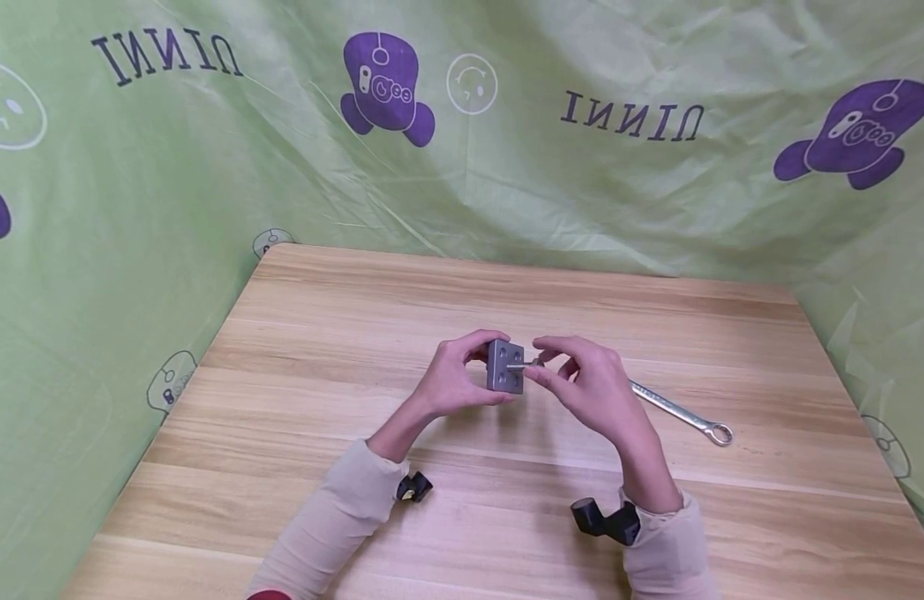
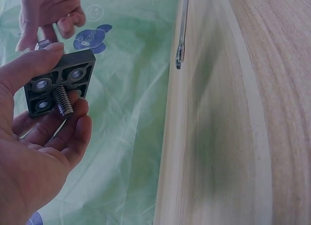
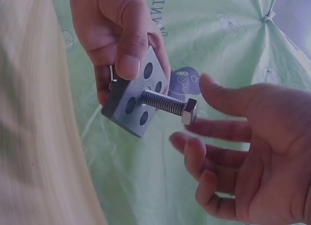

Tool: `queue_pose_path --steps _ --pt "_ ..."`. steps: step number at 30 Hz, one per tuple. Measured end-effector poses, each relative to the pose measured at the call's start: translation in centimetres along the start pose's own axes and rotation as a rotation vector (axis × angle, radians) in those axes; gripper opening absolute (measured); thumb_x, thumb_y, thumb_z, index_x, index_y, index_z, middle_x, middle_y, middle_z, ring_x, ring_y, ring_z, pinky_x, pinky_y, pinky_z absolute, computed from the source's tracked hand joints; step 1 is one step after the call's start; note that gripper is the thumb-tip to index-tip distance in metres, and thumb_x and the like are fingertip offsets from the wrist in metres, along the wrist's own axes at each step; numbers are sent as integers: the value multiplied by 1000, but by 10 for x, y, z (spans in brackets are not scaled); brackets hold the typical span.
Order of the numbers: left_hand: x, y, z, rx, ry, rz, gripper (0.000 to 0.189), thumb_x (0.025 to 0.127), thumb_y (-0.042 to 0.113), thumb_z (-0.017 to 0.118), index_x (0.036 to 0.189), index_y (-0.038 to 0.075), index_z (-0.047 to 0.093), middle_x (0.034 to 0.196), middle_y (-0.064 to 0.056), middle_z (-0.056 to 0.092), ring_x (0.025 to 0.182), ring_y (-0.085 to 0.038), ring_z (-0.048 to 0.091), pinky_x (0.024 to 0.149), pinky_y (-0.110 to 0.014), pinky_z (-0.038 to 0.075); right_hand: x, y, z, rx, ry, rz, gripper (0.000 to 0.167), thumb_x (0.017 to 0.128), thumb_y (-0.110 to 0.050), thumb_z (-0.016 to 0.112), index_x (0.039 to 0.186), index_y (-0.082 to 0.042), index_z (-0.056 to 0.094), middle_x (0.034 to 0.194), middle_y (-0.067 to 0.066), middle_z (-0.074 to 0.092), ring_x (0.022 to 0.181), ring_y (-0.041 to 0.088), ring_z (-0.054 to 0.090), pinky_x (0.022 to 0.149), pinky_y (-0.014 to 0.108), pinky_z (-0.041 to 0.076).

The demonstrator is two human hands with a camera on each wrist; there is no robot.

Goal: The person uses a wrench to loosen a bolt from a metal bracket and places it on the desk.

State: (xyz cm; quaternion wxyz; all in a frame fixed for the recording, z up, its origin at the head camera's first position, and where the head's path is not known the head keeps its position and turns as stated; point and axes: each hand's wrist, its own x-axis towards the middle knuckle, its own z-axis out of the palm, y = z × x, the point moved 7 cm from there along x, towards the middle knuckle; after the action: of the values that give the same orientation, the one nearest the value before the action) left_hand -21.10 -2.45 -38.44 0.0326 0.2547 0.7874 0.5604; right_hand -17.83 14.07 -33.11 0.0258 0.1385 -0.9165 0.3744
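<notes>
My left hand grips a grey square plate by its edges, thumb on one side and fingers on the other. The plate has several round holes. A hex-head bolt runs through its centre, and the threaded end sticks out of the ribbed back face in the left wrist view. Beside the bolt head is my right hand, its thumb raised apart from the fingers. The index fingertip lies close by the head; whether it touches, I cannot tell.
A combination wrench lies on the wooden table, right of the right hand. Green printed cloth hangs around the table's back and sides. Black camera mounts are strapped to both sleeves.
</notes>
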Motion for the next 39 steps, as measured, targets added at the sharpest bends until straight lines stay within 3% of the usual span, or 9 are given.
queue_pose_path --steps 5,11,23,30,34,39 --pt "0 0 0 5 1 -1 71 60 5 93 125 0 63 110 -15 74 96 -25 70 90 -28 58 0 8 4 -43 -55 105 26 93 -29 71 106 -7 77 86 5 77 72 13 66 63 26 51" --pt "0 0 0 14 3 9 71 61 7 93 125 1 63 110 -15 74 95 -23 70 88 -27 58 1 7 4 -50 -41 96 24 92 -29 71 101 -8 79 84 4 77 72 11 64 63 24 50" --pt "0 -1 1 5 -1 2 71 61 7 93 125 -2 62 110 -16 74 95 -25 70 88 -26 58 -1 -5 -2 -26 86 -114 19 78 -4 78 97 -7 80 83 6 76 62 3 56 54 18 45" --pt "0 -2 2 9 -2 -2 71 62 7 92 126 -1 62 112 -15 74 95 -25 71 88 -27 58 -1 -11 -2 -12 113 -193 26 73 10 73 90 -9 80 87 6 75 63 4 56 57 25 52" --pt "0 -2 2 6 -2 -5 71 62 6 93 126 -1 62 112 -15 74 95 -26 71 89 -32 59 -1 -11 -1 -19 92 -188 28 74 9 74 95 -7 79 90 7 75 64 5 57 58 24 51" --pt "0 0 2 4 -1 2 70 62 4 92 125 1 63 109 -16 74 95 -25 70 89 -33 59 -1 -6 -1 -9 45 -105 35 80 -10 82 114 -6 74 98 9 75 65 7 60 58 20 48"
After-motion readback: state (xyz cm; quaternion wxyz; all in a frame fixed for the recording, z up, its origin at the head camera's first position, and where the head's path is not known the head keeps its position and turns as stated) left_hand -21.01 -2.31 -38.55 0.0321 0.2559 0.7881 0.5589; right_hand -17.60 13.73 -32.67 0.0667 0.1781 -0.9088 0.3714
